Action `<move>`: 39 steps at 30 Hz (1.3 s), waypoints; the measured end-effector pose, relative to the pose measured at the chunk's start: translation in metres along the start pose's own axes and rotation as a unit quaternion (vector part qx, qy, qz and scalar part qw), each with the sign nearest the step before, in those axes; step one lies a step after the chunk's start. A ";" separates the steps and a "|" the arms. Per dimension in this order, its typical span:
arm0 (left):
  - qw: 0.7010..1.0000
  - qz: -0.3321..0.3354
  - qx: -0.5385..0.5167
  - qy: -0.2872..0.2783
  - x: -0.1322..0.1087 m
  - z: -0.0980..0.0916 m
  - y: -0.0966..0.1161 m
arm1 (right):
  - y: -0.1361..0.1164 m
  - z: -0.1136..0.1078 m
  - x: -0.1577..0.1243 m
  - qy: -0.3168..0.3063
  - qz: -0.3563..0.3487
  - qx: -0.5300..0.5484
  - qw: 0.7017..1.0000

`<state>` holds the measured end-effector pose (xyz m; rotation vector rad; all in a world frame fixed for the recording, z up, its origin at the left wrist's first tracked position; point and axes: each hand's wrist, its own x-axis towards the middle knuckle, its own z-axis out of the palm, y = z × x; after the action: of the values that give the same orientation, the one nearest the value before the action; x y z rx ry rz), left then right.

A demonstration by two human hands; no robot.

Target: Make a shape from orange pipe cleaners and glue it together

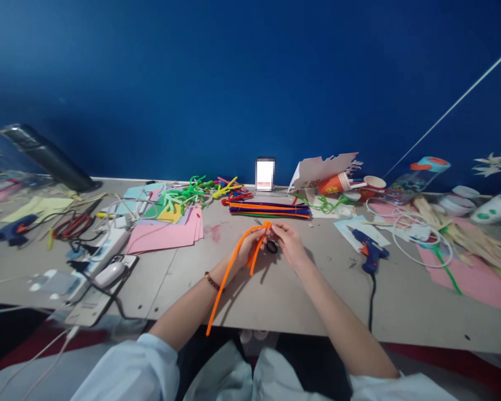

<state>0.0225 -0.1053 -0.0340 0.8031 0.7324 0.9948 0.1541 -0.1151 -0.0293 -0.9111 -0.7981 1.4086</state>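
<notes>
Orange pipe cleaners (pixel 229 267) are pinched between my two hands above the middle of the table, with a small coiled knot at the top. One long end hangs down over my left wrist, and a shorter bent piece drops beside it. My left hand (pixel 249 245) is closed round the pipe cleaners below the knot. The fingertips of my right hand (pixel 290 242) press on the knot from the other side. Black-handled scissors (pixel 271 247) lie on the table behind the hands, partly hidden. A bundle of coloured pipe cleaners (pixel 271 209) lies just beyond.
A phone (pixel 265 175) stands against the blue wall. To the left are pink paper (pixel 162 236), a power strip (pixel 104 259) and a white mouse (pixel 109 273). A blue glue gun (pixel 371 250) and paper cups (pixel 334 184) are on the right.
</notes>
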 end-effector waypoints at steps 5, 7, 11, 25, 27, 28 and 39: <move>0.999 -0.020 -0.019 -0.017 -0.002 0.002 0.003 | -0.003 0.004 -0.003 -0.043 0.038 0.020 0.998; 1.000 -0.015 -0.012 -0.022 -0.003 0.003 0.004 | -0.004 0.005 -0.003 -0.047 0.042 0.022 0.998; 0.999 -0.007 0.002 -0.036 -0.003 0.002 0.004 | -0.002 0.005 -0.003 -0.042 0.033 0.024 0.998; 0.998 -0.018 -0.032 -0.054 -0.002 0.003 0.004 | 0.001 0.007 -0.004 -0.032 0.031 0.043 0.998; 0.997 -0.018 -0.037 -0.061 -0.002 0.003 0.004 | 0.001 0.007 -0.005 -0.038 0.032 0.041 0.998; 0.997 -0.017 -0.039 -0.065 -0.002 0.003 0.004 | 0.002 0.007 -0.005 -0.039 0.034 0.040 0.998; 0.998 0.022 -0.032 -0.051 -0.002 0.003 0.004 | 0.004 0.000 0.001 0.027 0.024 0.063 0.997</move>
<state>0.0224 -0.1061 -0.0286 0.8118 0.5940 1.0042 0.1520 -0.1140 -0.0328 -0.8717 -0.6427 1.4530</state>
